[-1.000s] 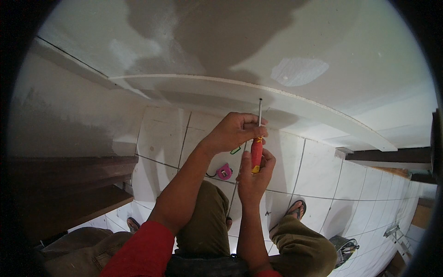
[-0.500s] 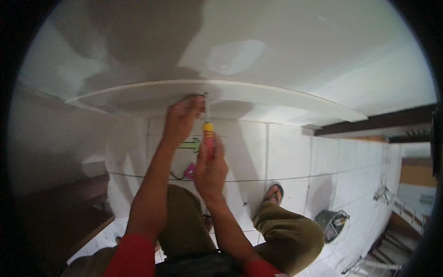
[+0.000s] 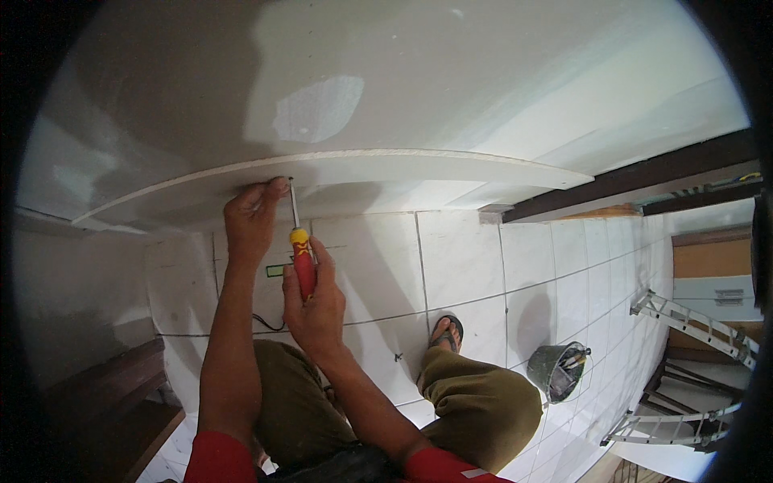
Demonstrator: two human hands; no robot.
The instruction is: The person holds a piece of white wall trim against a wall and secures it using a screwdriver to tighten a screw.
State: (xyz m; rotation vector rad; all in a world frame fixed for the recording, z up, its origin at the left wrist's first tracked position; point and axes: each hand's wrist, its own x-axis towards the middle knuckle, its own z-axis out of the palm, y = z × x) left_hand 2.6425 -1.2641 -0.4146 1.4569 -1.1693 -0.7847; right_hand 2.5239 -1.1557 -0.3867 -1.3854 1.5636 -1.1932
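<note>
In my right hand (image 3: 318, 310) is a screwdriver (image 3: 303, 266) with a red and yellow handle, its metal shaft pointing up and away. The tip meets a small dark spot on the pale board (image 3: 419, 167) that stands out along the wall. Right beside that tip, the thumb and fingers of my left hand (image 3: 251, 221) are pinched together against the board's face. Whatever they may hold is too small to make out. Below the hands, a green marking or strip (image 3: 278, 271) shows on the tiles, partly covered by the screwdriver and right hand.
A dark bucket (image 3: 555, 372) with tools inside stands on the white tiled floor (image 3: 463, 249), right of my sandalled foot (image 3: 445, 332). Farther right are metal ladders (image 3: 700, 326). A dark beam (image 3: 636, 173) runs along the wall's base. Dark wooden furniture (image 3: 97, 386) stands at left.
The view has shifted, so hands and board appear farther left. The screwdriver still meets the board, its handle now tilted slightly rightward. A pink object on the floor is now hidden.
</note>
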